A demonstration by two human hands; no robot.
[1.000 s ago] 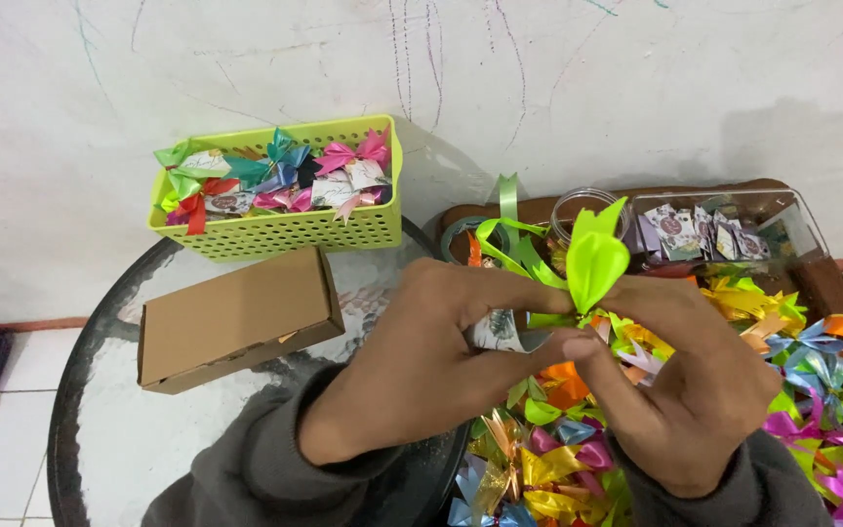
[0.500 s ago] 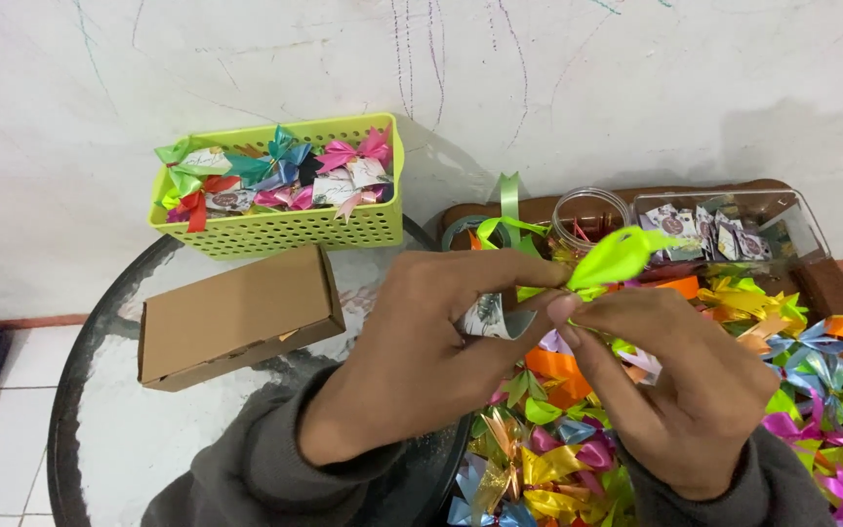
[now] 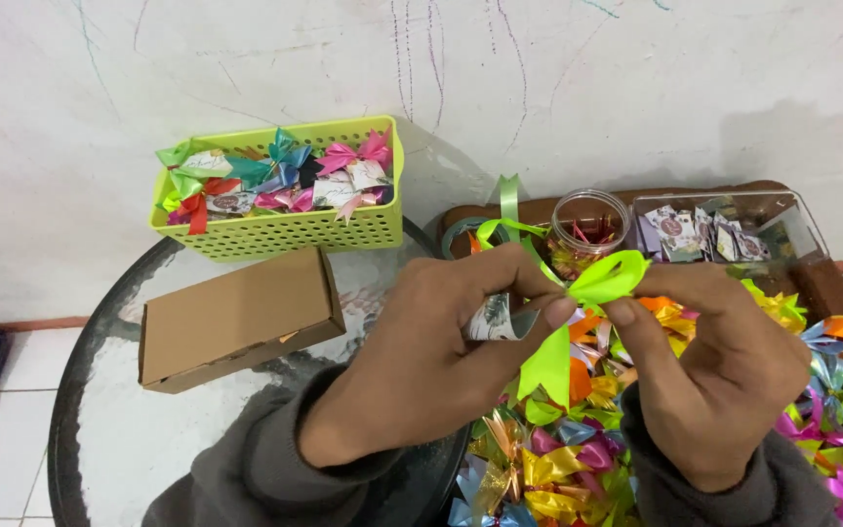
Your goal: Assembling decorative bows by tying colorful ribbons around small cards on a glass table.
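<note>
The left hand (image 3: pixel 431 361) and the right hand (image 3: pixel 724 371) meet above the round glass worktop (image 3: pixel 109 390), both pinching a lime-green ribbon bow (image 3: pixel 592 303). The left thumb and fingers clamp the bow at its knot together with a small folded printed card (image 3: pixel 495 319), while the right fingertips grip one loop just beside the knot. One ribbon tail hangs down between the hands (its end pointing at the pile below). Under and to the right of the hands lies a heap of colourful ribbon bows (image 3: pixel 578 459). Behind them stand a clear jar (image 3: pixel 589 226) and a clear tray of small cards (image 3: pixel 724 234). At the left, well apart, a lime-green perforated basket (image 3: pixel 280 229) holds finished bows, with a closed cardboard box (image 3: pixel 236 317) just in front of it.
</note>
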